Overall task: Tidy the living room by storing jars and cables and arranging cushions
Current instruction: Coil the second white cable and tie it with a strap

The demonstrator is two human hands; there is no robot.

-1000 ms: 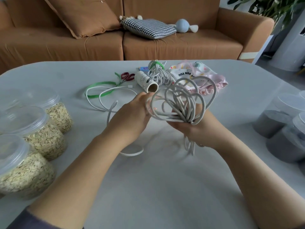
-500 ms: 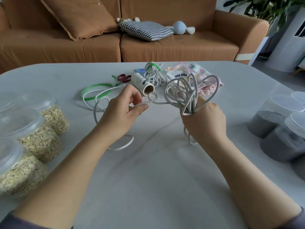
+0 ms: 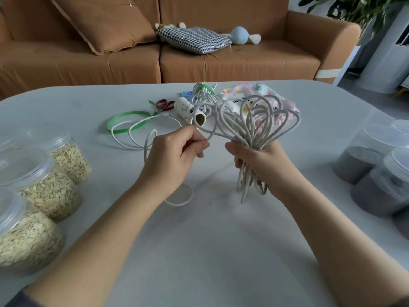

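My right hand (image 3: pixel 263 165) grips a bundle of white cable (image 3: pixel 254 122) folded into several loops that fan out above my fist, with short ends hanging below it. My left hand (image 3: pixel 174 158) pinches the free strand of the same cable just left of the bundle. The loose tail (image 3: pixel 141 134) trails over the grey table (image 3: pixel 210 251) behind my left hand. Three clear jars of oats (image 3: pixel 51 187) stand at the left. Jars of dark grey powder (image 3: pixel 374 185) stand at the right. On the sofa lie a brown cushion (image 3: pixel 106 21) and a checked cushion (image 3: pixel 194 38).
Behind the bundle lie a second tied cable coil (image 3: pixel 204 94), a paper tube (image 3: pixel 189 110), red scissors (image 3: pixel 164 104), a green ribbon (image 3: pixel 126 120) and a patterned pouch (image 3: pixel 250 89). A blue plush toy (image 3: pixel 240 36) sits on the brown sofa (image 3: pixel 221 63).
My left hand drew the free strand out to the left, then came back toward the bundle. My right hand turned the bundle, and its loops now fan wider.
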